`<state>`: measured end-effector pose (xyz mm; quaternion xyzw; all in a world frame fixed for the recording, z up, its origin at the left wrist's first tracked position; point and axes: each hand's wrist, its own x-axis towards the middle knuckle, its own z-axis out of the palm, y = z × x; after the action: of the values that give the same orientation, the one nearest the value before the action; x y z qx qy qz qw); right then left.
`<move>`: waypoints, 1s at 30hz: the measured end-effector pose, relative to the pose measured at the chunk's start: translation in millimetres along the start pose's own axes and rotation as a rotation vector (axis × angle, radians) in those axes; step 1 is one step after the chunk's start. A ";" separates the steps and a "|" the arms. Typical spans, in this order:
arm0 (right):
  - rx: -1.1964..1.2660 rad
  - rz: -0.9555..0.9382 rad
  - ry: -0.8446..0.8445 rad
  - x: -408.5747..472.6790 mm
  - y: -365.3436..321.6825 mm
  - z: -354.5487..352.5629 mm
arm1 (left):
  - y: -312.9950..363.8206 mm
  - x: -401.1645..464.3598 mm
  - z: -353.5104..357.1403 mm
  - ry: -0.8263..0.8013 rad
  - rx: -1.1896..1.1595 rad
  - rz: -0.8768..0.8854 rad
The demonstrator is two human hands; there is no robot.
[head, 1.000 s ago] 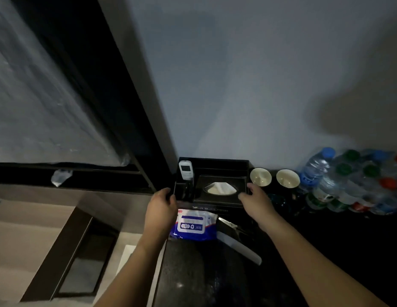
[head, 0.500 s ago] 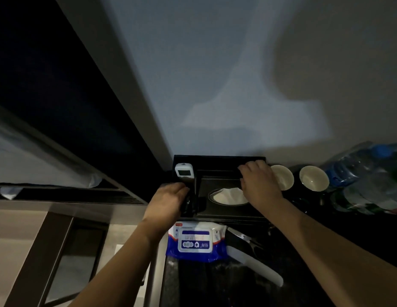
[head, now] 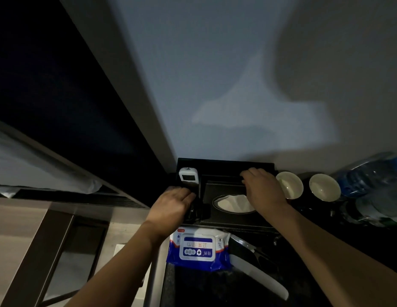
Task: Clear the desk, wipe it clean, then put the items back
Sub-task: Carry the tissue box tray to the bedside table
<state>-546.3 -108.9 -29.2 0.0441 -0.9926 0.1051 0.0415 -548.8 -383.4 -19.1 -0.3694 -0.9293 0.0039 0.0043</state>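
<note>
A black desk organiser [head: 226, 165] stands against the wall at the back of the dark desk [head: 193, 289]. It holds a black tissue box with a white tissue [head: 233, 202] showing through its oval slot. A white remote [head: 188, 175] stands upright in its left compartment. My left hand [head: 171, 202] grips the organiser's left compartment just below the remote, fingers curled over the edge. My right hand [head: 261, 189] reaches across the tissue box and curls its fingers over the far right edge.
A blue and white wet-wipe pack [head: 198, 249] lies just in front of the organiser, with a long white flat tool [head: 257, 273] to its right. Two white cups [head: 289, 185] [head: 323, 187] and several water bottles [head: 374, 180] stand to the right. The desk's left edge drops to the floor.
My right hand moved from the organiser's right side up over the tissue box to its far edge. My left hand slid onto the left compartment. The view came closer.
</note>
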 end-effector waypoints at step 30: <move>0.201 -0.507 0.371 -125.2 -135.7 -163.1 | 126.2 -235.3 -175.5 0.246 0.132 -0.420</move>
<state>-397.0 -196.6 146.1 0.2738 -0.9101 0.1953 0.2420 -289.1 -452.5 153.9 -0.1648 -0.9758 0.0187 0.1422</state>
